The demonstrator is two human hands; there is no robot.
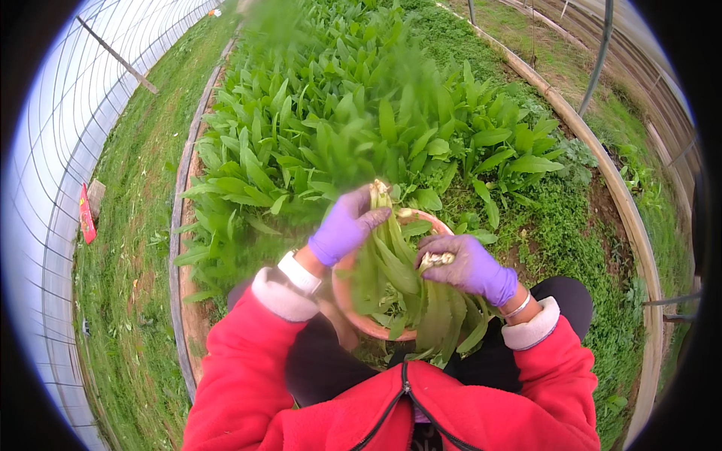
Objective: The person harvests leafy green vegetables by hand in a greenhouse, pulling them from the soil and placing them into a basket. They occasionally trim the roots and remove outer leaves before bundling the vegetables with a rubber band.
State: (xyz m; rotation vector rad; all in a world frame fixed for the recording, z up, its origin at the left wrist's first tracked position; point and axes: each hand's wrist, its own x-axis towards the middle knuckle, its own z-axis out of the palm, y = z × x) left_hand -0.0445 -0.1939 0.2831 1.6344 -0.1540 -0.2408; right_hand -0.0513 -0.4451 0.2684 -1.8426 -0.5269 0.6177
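My left hand [352, 224], in a purple glove, is closed round the root end of a bunch of leafy greens [392, 259]. The long green leaves hang down from it. In my right hand [475, 267], gloved the same way, is a second bunch of leafy greens [442, 319], its pale cut stem ends showing beside the thumb. Both bunches hang over an orange-pink basin [370, 326] between my knees. Leaves cover most of the basin, so its contents are largely hidden. The right bunch droops past the basin's near right rim.
A dense bed of leafy plants [323, 113] grows ahead, with low weeds [556, 270] to the right. A wooden board [183, 218] edges the bed at left, a curved pale edging [613, 180] at right. A red object [86, 214] lies near the plastic greenhouse wall [56, 143].
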